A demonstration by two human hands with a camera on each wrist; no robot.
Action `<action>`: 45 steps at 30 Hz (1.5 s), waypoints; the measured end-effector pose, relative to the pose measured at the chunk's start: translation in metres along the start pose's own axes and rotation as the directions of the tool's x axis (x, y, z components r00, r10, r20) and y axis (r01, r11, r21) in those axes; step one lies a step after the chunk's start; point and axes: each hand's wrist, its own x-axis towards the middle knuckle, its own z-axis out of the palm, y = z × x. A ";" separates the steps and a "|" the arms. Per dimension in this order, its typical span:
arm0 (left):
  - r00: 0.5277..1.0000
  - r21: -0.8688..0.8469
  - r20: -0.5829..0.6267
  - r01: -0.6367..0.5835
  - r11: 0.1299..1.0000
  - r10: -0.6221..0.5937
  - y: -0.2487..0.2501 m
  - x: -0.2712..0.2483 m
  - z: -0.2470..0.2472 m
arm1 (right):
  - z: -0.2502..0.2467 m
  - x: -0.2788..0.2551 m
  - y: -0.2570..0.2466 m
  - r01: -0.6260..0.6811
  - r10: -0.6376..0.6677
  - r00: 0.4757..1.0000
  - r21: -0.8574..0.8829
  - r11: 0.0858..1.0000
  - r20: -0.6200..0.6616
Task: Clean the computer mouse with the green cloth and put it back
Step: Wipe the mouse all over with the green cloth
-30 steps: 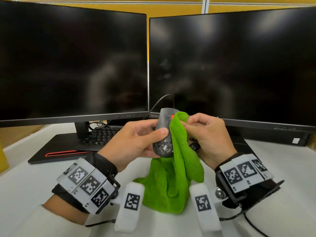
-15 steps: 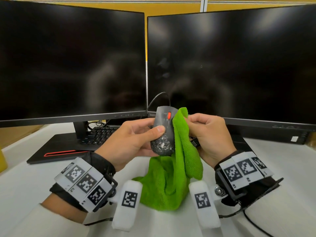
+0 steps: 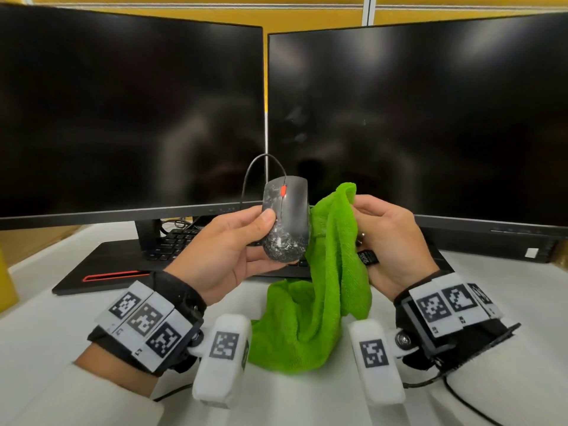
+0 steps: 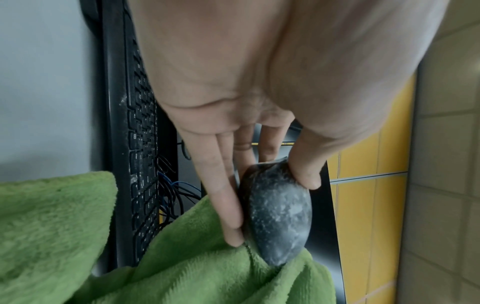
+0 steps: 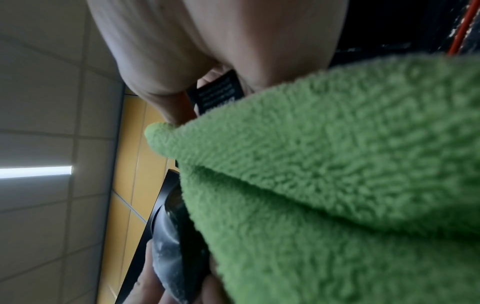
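Note:
A dark grey wired mouse (image 3: 285,219) with a red scroll wheel and white dusty smears on its rear is held upright in the air by my left hand (image 3: 233,244), thumb on top and fingers underneath. The left wrist view shows the speckled mouse (image 4: 279,214) pinched between thumb and fingers (image 4: 226,197). My right hand (image 3: 387,241) grips the top of the green cloth (image 3: 319,290) just right of the mouse; the cloth hangs down to the desk. In the right wrist view the green cloth (image 5: 324,174) fills most of the picture and a black label shows.
Two dark monitors (image 3: 415,118) stand close behind the hands. A black keyboard (image 3: 175,241) lies on a black stand under the left monitor. The mouse cable (image 3: 255,170) loops up behind the mouse. White desk (image 3: 46,302) lies to both sides.
The cloth has come off the mouse's right side and my right hand has drawn slightly right. The mouse now faces me with its top and red wheel fully exposed, raised a little.

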 end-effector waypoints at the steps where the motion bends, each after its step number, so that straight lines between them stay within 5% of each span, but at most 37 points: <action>1: 1.000 0.012 -0.001 0.001 1.000 -0.001 -0.001 0.000 0.001 | 0.001 -0.001 0.000 0.005 -0.005 1.000 -0.008 1.000 0.010; 13: 1.000 0.102 -0.005 -0.008 0.995 0.009 -0.010 0.004 0.009 | 0.011 -0.005 0.012 0.158 -0.138 0.986 -0.253 0.954 0.096; 25: 0.999 0.112 -0.043 0.014 0.994 -0.009 -0.007 0.002 0.006 | 0.008 -0.007 0.009 0.111 -0.088 0.984 -0.142 0.984 0.156; 33: 1.000 0.140 0.007 0.003 0.990 -0.004 -0.009 0.001 0.009 | 0.012 -0.005 0.011 0.070 -0.064 0.997 -0.149 0.986 0.045; 39: 1.000 0.134 -0.028 -0.001 0.991 0.005 -0.008 0.002 0.008 | 0.007 -0.007 0.009 0.083 -0.059 0.990 -0.189 0.978 0.127; 45: 1.000 0.184 0.010 -0.020 0.983 0.019 -0.011 0.001 0.013 | 0.009 -0.004 0.014 0.080 -0.075 0.997 -0.219 0.973 0.029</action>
